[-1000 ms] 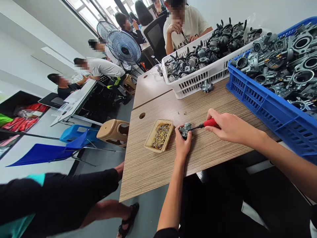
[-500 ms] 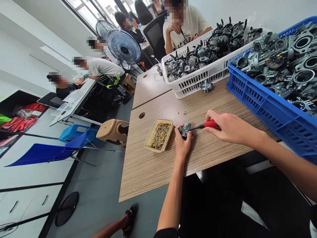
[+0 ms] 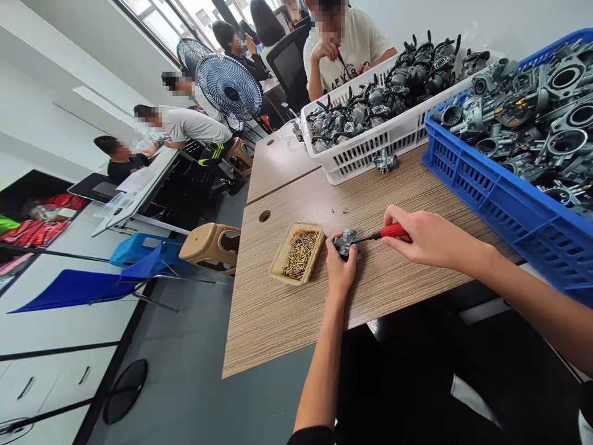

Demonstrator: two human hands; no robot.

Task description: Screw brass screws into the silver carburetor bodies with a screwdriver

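Note:
My left hand (image 3: 341, 269) is closed around a small grey metal carburetor (image 3: 345, 241) on the wood-grain table (image 3: 393, 287). My right hand (image 3: 419, 237) grips a screwdriver (image 3: 393, 230) by its red handle. The dark shaft points left, and its tip meets the carburetor's right side; the exact contact spot is too small to make out. Left of my left hand stands a shallow cream tub (image 3: 277, 266) of small brass-coloured parts (image 3: 299, 254). Two tiny brass pieces (image 3: 345, 211) lie on the table beyond the carburetor.
A white crate (image 3: 343, 165) and a blue crate (image 3: 482, 191), both full of carburetors, stand along the back and right. One loose carburetor (image 3: 385, 161) sits against the white crate. Across the table sits a person (image 3: 352, 46). A tan stool (image 3: 208, 244) stands left.
Both hands keep nearly the same pose, with the screwdriver still at the carburetor. A foot and lower leg at the bottom left have gone out of view.

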